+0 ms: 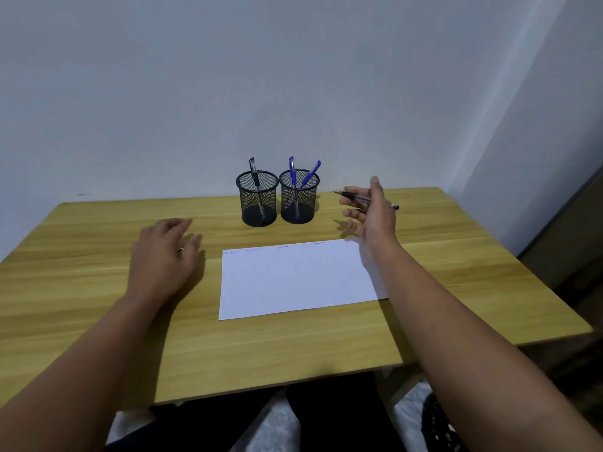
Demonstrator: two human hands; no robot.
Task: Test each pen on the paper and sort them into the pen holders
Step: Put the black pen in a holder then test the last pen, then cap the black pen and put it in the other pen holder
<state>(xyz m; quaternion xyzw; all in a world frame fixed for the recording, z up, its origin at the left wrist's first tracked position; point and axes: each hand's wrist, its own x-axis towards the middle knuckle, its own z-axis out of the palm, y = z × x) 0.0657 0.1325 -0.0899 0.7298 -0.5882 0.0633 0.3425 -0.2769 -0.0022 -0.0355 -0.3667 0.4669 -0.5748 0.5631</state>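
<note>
Pen [365, 200] in right hand [372, 216], beside holders [277, 199], bare table [456, 256] rightward

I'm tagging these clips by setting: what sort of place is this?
Probably a plain desk in a room corner, at home or in a small office. A wooden desk stands against bare walls and holds two mesh pen holders and a sheet of paper.

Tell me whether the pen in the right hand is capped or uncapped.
Uncapped: the black-gripped clear pen in the right hand shows a bare pointed tip, aimed left toward the black mesh holders.
</note>
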